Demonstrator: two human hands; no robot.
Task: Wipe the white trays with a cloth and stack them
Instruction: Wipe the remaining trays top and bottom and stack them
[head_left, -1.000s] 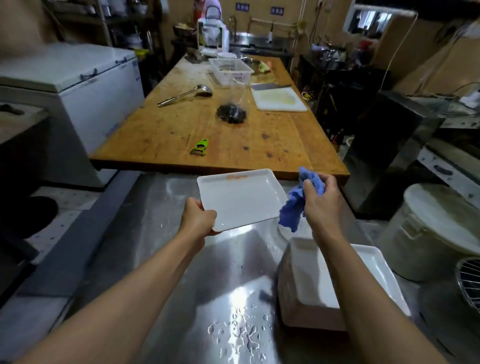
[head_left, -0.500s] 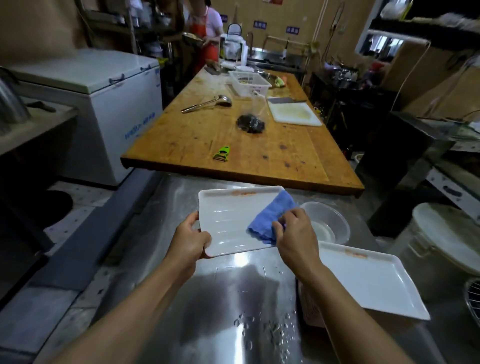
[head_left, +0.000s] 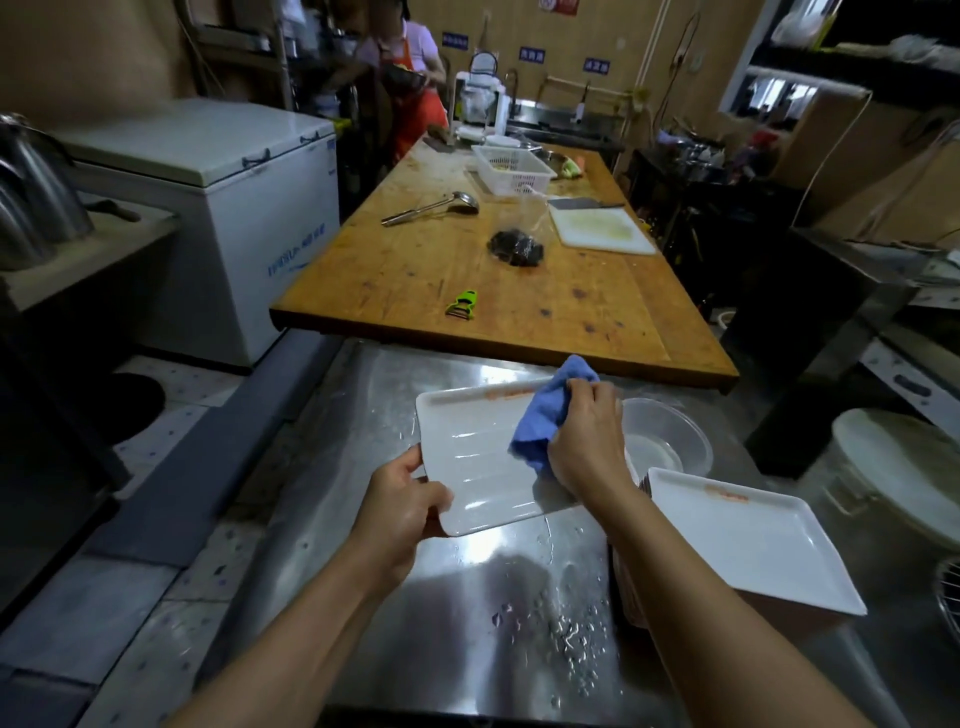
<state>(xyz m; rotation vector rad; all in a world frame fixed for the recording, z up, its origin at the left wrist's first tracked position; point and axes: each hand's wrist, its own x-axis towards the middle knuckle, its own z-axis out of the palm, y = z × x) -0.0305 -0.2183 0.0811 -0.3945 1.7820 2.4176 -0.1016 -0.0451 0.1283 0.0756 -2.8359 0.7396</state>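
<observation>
At the near end of the kitchen, largest thing first:
Wooden table (head_left: 519, 291): ran away toward 12 o'clock, carrying a ladle (head_left: 431, 208), a white basket (head_left: 514, 169), a cutting board (head_left: 600, 231) and a green peeler (head_left: 462, 305).
Steel counter (head_left: 467, 597): lay at 6 o'clock, wet with droplets.
Stack of trays (head_left: 748, 551): sat at 4 o'clock on the counter, well apart from the left hand.
Tray (head_left: 467, 457): was held over the counter at centre, shiny and ribbed.
Clear bowl (head_left: 670, 441): stood at 3 o'clock of the tray, just beside it.
Right hand (head_left: 587, 447): was clenched around a blue cloth (head_left: 545, 415), pressing it onto the tray's right side.
Left hand (head_left: 400, 509): gripped the tray's near-left corner, thumb on top.
</observation>
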